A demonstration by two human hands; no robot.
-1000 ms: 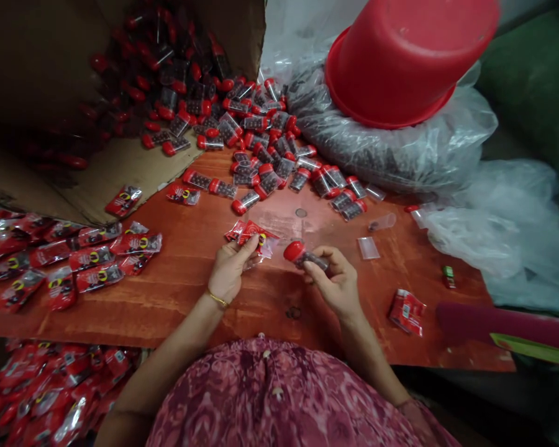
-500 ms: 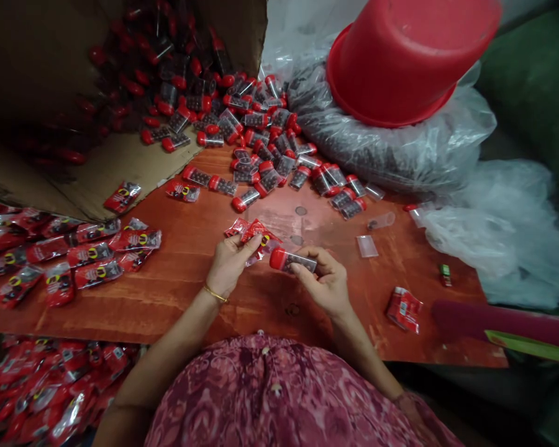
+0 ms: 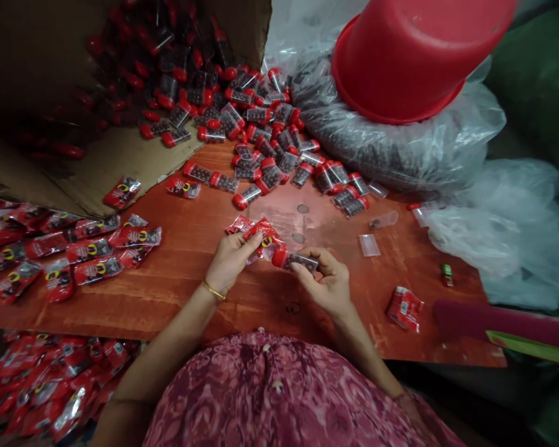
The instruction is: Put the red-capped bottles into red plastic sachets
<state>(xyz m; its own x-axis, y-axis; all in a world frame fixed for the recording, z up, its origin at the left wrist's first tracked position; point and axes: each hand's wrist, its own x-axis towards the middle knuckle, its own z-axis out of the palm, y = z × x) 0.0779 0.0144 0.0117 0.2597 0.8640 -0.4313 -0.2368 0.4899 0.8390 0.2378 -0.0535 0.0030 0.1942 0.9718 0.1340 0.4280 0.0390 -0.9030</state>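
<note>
My left hand [image 3: 233, 256] pinches red printed plastic packets [image 3: 266, 232] with clear lower parts, held over the middle of the table. In my right hand [image 3: 328, 279] lies a clear tube with a red cap [image 3: 300, 261], full of small dark pieces. Thumb and fingers close around the tube's clear end. Its red cap points left and meets the open edge of the packet; whether it has entered the packet I cannot tell. Beyond my hands, several more red-capped tubes [image 3: 270, 178] lie loosely on the table.
A cardboard box [image 3: 135, 162] on its side spills tubes at the back left. Filled red packets [image 3: 97, 270] lie left, more below the table edge. A red bucket [image 3: 400, 62] stands upside down on a plastic sack [image 3: 382, 155]. Flat packets [image 3: 405, 308] rest at right.
The tube in my right hand has come up against the packet, its red cap now at the packet's edge. My left hand stays nearly in place; the view has shifted slightly.
</note>
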